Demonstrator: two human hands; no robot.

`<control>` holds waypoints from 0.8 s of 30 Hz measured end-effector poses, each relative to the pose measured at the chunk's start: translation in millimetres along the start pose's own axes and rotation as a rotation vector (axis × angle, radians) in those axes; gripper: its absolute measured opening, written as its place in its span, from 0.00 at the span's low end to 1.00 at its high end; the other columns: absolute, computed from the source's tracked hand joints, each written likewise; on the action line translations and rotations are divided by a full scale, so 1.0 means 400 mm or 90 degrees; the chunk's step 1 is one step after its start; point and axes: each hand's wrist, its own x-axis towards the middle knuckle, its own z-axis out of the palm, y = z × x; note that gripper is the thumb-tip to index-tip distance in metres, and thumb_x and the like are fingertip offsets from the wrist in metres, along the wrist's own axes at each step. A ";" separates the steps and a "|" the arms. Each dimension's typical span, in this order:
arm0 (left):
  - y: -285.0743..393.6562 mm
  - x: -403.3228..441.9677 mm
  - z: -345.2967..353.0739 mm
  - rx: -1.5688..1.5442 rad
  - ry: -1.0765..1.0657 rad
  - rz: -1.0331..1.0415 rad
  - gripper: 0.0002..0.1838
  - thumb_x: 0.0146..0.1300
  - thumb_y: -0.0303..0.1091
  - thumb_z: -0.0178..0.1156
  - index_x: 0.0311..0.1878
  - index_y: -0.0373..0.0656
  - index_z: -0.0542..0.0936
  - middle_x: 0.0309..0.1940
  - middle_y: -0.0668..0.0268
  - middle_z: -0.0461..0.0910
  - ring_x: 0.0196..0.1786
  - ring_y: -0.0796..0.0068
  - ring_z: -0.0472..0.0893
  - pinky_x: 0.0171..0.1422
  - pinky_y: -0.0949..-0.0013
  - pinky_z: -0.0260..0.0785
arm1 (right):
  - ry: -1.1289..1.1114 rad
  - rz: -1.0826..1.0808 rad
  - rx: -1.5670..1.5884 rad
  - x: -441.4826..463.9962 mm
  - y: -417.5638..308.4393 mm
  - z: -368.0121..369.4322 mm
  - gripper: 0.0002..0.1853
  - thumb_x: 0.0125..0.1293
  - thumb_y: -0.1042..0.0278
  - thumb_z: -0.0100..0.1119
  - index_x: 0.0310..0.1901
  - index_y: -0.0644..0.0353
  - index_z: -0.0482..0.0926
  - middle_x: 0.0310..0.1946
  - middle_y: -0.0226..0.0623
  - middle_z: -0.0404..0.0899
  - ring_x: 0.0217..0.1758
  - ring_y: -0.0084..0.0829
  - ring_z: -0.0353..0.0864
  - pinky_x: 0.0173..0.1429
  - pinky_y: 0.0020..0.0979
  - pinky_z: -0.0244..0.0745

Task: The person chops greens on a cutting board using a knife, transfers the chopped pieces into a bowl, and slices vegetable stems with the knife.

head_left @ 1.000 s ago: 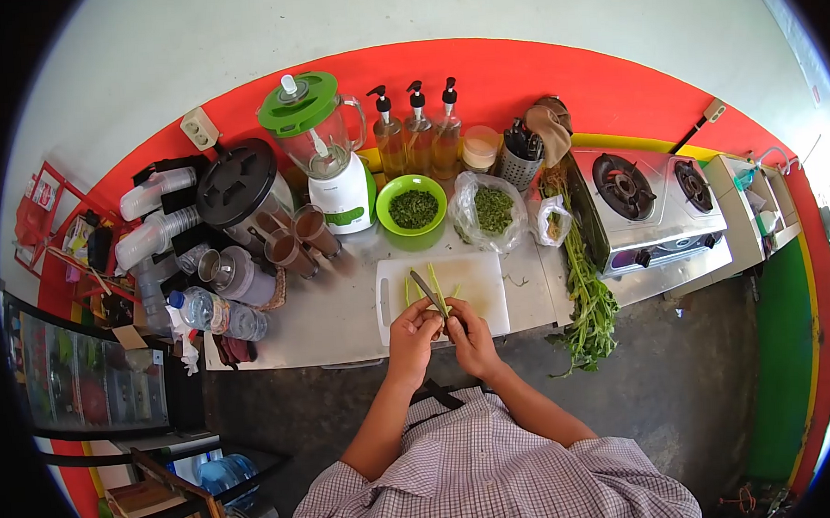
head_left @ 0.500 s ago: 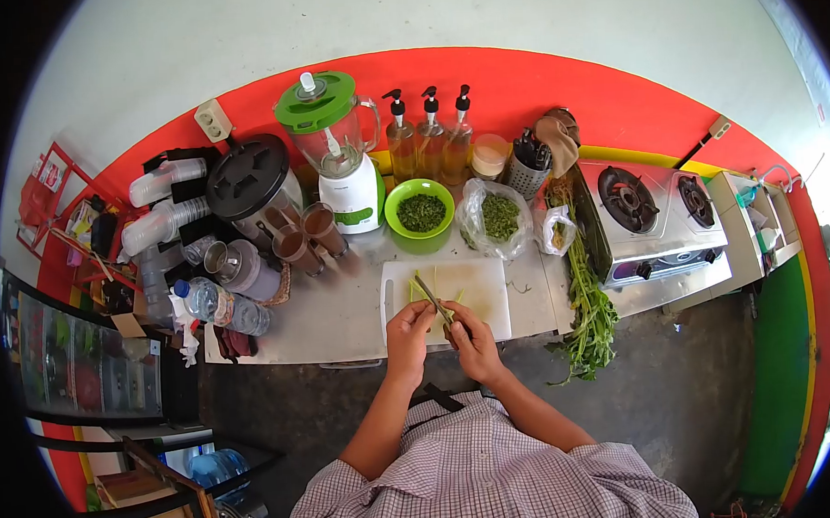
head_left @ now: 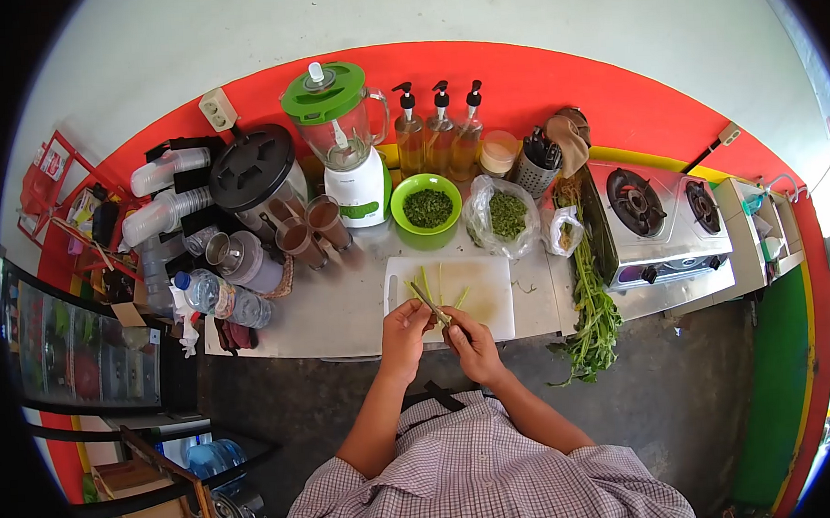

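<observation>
My right hand (head_left: pixel 475 349) is closed around a knife (head_left: pixel 424 297), its thin grey blade slanting up and left between my hands. My left hand (head_left: pixel 405 338) is closed beside the blade, fingers pinched on a pale green stalk (head_left: pixel 445 321) that shows between both hands; its full length is hidden. Both hands are over the near edge of a white cutting board (head_left: pixel 495 297). Several cut green stalks (head_left: pixel 463 297) lie on the board behind my fingers.
Behind the board stand a green bowl (head_left: pixel 425 238) of chopped greens, a plastic bag (head_left: pixel 477 221) of greens and a blender (head_left: pixel 356 192). Leafy stalks (head_left: pixel 591 318) hang over the counter edge beside the gas stove (head_left: pixel 666 239). Brown drinks (head_left: pixel 300 244) and a water bottle (head_left: pixel 215 297) stand left.
The view has shifted slightly. The knife blade has tilted a little further left between my hands, and more pale green stalk shows at my fingers.
</observation>
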 end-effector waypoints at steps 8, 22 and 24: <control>-0.021 0.014 -0.031 -0.015 -0.067 -0.018 0.09 0.76 0.33 0.58 0.40 0.39 0.82 0.33 0.72 0.81 0.39 0.82 0.77 0.52 0.73 0.70 | -0.009 0.004 -0.007 0.000 0.003 -0.003 0.20 0.82 0.68 0.47 0.70 0.65 0.71 0.28 0.27 0.69 0.28 0.18 0.64 0.34 0.23 0.64; -0.017 0.017 -0.031 -0.202 -0.097 -0.010 0.09 0.79 0.36 0.54 0.52 0.41 0.77 0.42 0.71 0.79 0.45 0.80 0.77 0.55 0.73 0.68 | -0.030 -0.010 0.025 -0.002 0.002 -0.003 0.21 0.82 0.66 0.47 0.71 0.65 0.70 0.28 0.28 0.71 0.28 0.19 0.65 0.34 0.24 0.64; -0.012 0.014 -0.026 -0.190 -0.089 -0.020 0.09 0.80 0.36 0.54 0.52 0.41 0.77 0.42 0.72 0.78 0.45 0.81 0.75 0.54 0.73 0.67 | -0.032 -0.010 0.025 -0.002 0.002 -0.003 0.21 0.81 0.66 0.47 0.71 0.65 0.70 0.28 0.28 0.71 0.28 0.19 0.65 0.34 0.24 0.64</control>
